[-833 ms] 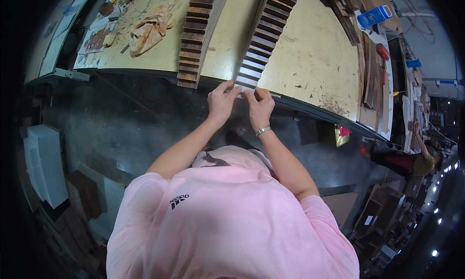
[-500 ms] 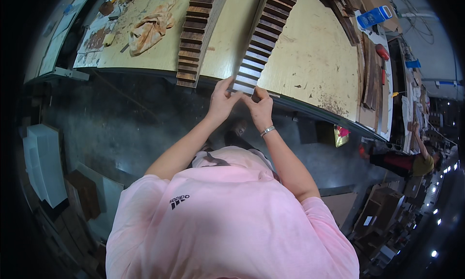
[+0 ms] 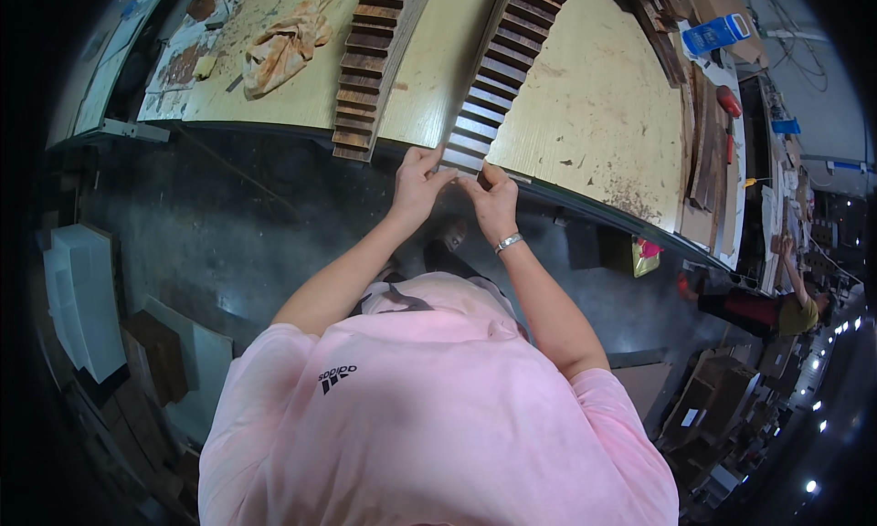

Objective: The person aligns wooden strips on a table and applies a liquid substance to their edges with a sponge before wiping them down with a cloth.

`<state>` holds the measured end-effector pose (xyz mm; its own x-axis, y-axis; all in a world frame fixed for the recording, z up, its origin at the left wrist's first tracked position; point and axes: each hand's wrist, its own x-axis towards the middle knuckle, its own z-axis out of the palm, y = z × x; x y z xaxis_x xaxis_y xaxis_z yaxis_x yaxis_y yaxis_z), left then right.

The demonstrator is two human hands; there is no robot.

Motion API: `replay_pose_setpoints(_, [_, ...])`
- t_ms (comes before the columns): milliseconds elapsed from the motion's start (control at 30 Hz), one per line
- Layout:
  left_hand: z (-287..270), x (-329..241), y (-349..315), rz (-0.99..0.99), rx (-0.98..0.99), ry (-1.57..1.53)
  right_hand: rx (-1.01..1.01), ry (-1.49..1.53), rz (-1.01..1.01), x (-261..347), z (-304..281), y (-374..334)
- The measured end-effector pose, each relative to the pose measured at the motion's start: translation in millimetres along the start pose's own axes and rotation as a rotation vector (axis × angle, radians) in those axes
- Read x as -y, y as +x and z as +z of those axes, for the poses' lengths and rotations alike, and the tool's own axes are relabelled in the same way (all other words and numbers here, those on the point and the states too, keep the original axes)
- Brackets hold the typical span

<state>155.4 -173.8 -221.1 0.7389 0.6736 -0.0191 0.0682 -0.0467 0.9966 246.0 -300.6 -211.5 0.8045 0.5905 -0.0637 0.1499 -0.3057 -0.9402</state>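
Note:
A long strip of dark wood with raised cross slats (image 3: pixel 496 74) lies on the bench, its near end at the front edge. My left hand (image 3: pixel 417 188) grips the left corner of that end, thumb pointing inward. At the right corner, my right hand (image 3: pixel 496 202) has its fingers closed on the same end, a metal watch band on the wrist. The two thumbs almost meet at the end of the strip. Left of it lies a second slatted wooden strip (image 3: pixel 363 97), which neither hand touches. My fingers partly hide the near end of the held strip.
The pale yellow workbench (image 3: pixel 585 115) carries a stained cloth (image 3: pixel 288 47) at left. On its right are dark wood strips (image 3: pixel 702 142), a blue container (image 3: pixel 713 35) and a red-handled tool (image 3: pixel 728 101). Another person (image 3: pixel 767 311) stands far right. White blocks (image 3: pixel 82 298) sit on the left floor.
Both hands keep their grip on the near end of the slatted strip, with only tiny finger shifts. The whole view has moved slightly.

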Motion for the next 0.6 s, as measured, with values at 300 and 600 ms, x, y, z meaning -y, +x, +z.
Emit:
replay_pose_setpoints(300, [1, -9, -1, -0.046, -0.036, 0.007, -0.023, 0.004, -0.01, 30, -5, 0])
replay_pose_setpoints(600, [-14, -3, 0, -0.051, 0.006, 0.133, 0.05, 0.039, 0.021, -19, -31, 15])
